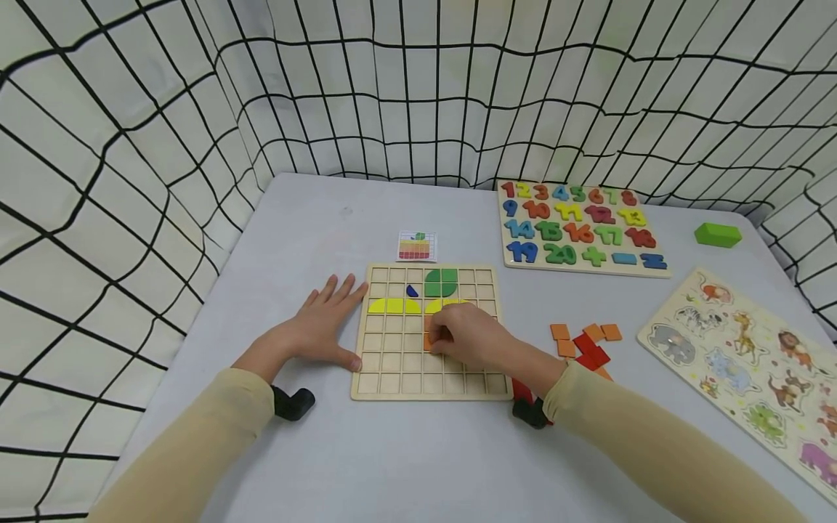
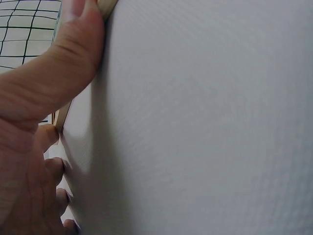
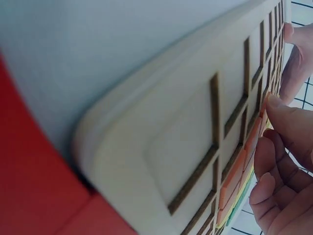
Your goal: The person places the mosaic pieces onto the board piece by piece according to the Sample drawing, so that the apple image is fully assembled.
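A wooden grid board (image 1: 391, 363) lies flat on the white table. My left hand (image 1: 320, 327) has its fingers spread at the board's left side, the thumb touching the edge. Over the middle of the board, my right hand (image 1: 471, 338) pinches an orange square tile (image 3: 267, 104) between thumb and fingertips. More orange tiles (image 3: 234, 178) sit in the grid, partly hidden by this hand in the head view. Yellow curved pieces (image 1: 395, 306), green pieces (image 1: 441, 282) and a small dark blue piece (image 1: 411, 291) lie in upper cells.
Behind the board is a pattern card (image 1: 417, 248). Loose orange tiles (image 1: 559, 332) and red tiles (image 1: 591, 352) lie to the right. Farther off are a number puzzle (image 1: 588, 269), an animal puzzle (image 1: 706, 363) and a green block (image 1: 718, 234). Black netting (image 1: 405, 94) surrounds the table.
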`<state>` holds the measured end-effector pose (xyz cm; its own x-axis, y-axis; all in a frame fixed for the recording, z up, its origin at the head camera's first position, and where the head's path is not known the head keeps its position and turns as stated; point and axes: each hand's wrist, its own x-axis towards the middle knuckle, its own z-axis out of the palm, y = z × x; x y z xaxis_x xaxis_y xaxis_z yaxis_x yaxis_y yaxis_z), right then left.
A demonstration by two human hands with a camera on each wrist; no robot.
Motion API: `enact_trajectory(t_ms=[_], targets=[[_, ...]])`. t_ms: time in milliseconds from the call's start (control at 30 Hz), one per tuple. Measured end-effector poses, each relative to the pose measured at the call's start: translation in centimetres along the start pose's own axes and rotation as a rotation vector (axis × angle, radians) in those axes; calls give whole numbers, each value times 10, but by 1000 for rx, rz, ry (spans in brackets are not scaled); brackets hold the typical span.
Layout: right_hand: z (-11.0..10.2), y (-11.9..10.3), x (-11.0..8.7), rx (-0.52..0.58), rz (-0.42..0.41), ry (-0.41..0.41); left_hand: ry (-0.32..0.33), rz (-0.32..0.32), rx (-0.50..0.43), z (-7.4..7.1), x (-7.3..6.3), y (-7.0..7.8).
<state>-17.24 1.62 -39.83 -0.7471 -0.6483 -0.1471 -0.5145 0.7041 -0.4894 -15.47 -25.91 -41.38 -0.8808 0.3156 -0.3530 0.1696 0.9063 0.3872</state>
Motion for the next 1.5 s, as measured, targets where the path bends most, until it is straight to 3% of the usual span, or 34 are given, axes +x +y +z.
enact_trajectory(t_ms=[267,400,733,967,1133,1500], targets=[[0,2,-4,29,19,-11,0,1,-3,2,1,-1],[-10,13,-13,66,38,10,-1,-3,-4,1,0,1],[-59,97,-70,32,216,135,0,0,18,-2,2,4],[-75,141,-100,63,344,59,-7,-1,19,-1,2,2],[-66,145,-99,36,310,10,-7,-7,15,-1,2,2],[-60,136,-96,17,302,36,5,-10,32,1,3,2]])
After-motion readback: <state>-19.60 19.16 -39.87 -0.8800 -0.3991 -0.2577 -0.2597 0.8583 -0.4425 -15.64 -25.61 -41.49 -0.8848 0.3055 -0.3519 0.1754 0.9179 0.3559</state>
